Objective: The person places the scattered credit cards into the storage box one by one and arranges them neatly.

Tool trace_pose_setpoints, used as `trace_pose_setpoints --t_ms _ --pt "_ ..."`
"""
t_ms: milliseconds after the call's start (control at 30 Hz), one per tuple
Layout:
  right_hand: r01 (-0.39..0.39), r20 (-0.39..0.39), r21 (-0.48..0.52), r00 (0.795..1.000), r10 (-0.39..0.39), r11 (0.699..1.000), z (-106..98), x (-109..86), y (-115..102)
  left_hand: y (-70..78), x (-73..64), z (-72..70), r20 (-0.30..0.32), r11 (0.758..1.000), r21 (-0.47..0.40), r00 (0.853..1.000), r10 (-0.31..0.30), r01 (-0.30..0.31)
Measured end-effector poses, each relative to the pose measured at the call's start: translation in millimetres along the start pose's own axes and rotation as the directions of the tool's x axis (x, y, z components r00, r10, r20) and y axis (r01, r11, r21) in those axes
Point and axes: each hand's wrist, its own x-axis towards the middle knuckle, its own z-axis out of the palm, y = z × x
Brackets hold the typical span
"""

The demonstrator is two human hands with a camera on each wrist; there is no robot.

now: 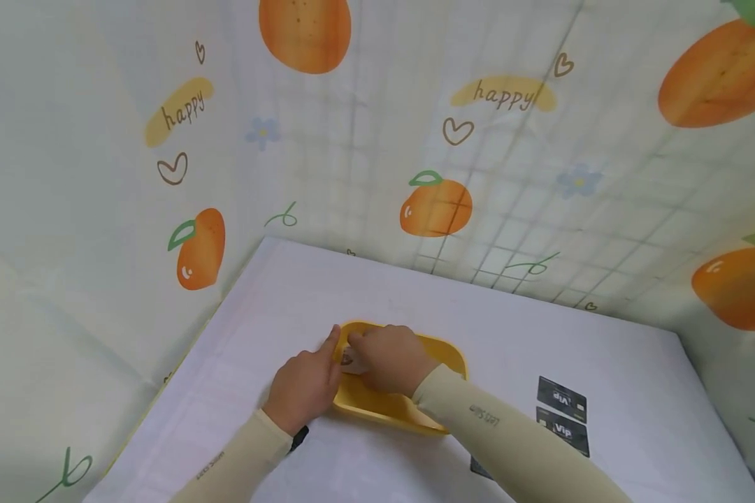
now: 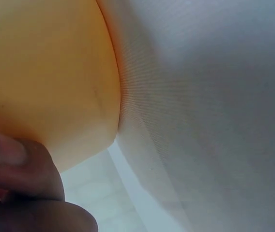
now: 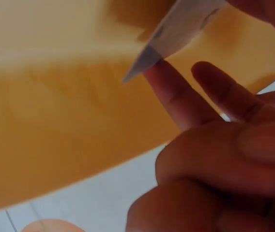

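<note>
A yellow plastic basket point(image 1: 384, 418) sits on the table in front of me. Inside its left end my right hand point(image 1: 395, 360) pinches a pale card point(image 1: 354, 362) with a dark printed mark. In the right wrist view the same card point(image 3: 188, 31) stands tilted near the basket's yellow wall point(image 3: 69, 125), with a fingertip at its edge. My left hand point(image 1: 305, 388) grips the basket's left end, the index finger stretched along the rim. Up close in the left wrist view, its fingers point(image 2: 19, 164) lie against the yellow wall point(image 2: 55, 72).
Two black "Vip" cards, an upper one point(image 1: 562, 398) and a lower one point(image 1: 563, 431), lie right of the basket. Another dark card point(image 1: 480, 469) is partly hidden under my right sleeve point(image 1: 516, 436). A fruit-printed curtain point(image 1: 377, 154) hangs behind the white table point(image 1: 327, 279).
</note>
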Motion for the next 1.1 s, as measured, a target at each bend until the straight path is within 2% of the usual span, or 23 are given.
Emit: trace_pose_setpoints --t_ms 400,567,700,800,867,1100 --pt "-0.007 0.020 0.026 1.000 0.006 1.000 7.1 3.5 0.8 4.8 -1.5 0.7 0.044 0.999 0.007 0.998 -0.038 0.038" --pt "-0.010 0.012 0.039 1.000 0.010 0.999 9.8 5.2 1.8 4.7 0.3 0.5 0.035 0.999 0.042 0.999 -0.027 0.025" --pt "-0.019 0.005 0.050 1.000 0.019 0.999 12.1 0.5 4.4 8.1 0.5 1.3 0.026 0.996 0.090 1.000 0.007 -0.009" --pt "-0.035 0.000 0.075 0.999 0.035 0.997 9.0 -7.9 8.9 11.9 1.5 1.1 0.016 0.990 0.133 0.999 0.033 -0.035" --pt "-0.048 -0.011 0.098 0.999 0.049 0.994 2.8 -16.3 13.7 14.5 3.0 0.5 0.019 0.987 0.156 0.999 0.030 -0.032" --pt "-0.106 -0.116 0.113 0.986 0.119 0.988 -28.6 -65.7 43.1 19.6 7.0 -6.0 0.077 0.986 0.160 0.995 -0.069 0.056"
